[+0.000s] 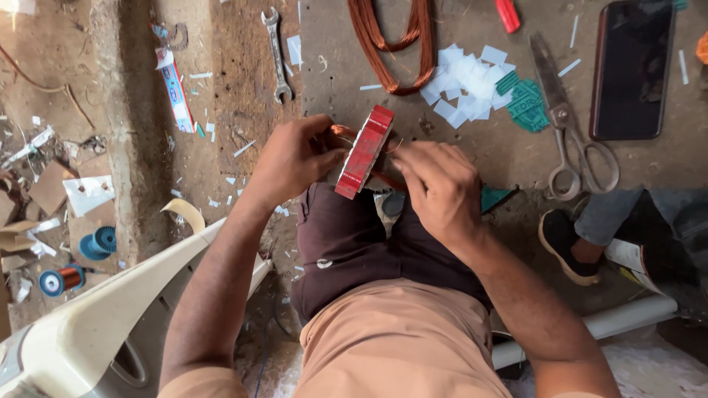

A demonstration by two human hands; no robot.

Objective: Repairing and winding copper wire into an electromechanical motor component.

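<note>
A red ring-shaped motor stator (365, 151) with copper windings stands on edge above my lap. My left hand (293, 158) grips its left side, fingers curled against the copper. On the right side my right hand (436, 186) is closed over the stator's lower edge, pinching the copper wire there. Loose coils of copper wire (394, 44) lie on the ground beyond the stator.
A pile of white paper slips (466, 79), scissors (564, 121), a dark phone (633, 70) and a green card (528, 105) lie to the right. A spanner (276, 53) lies at top left. Wire spools (60, 280) sit at far left. Another person's shoe (564, 247) is at right.
</note>
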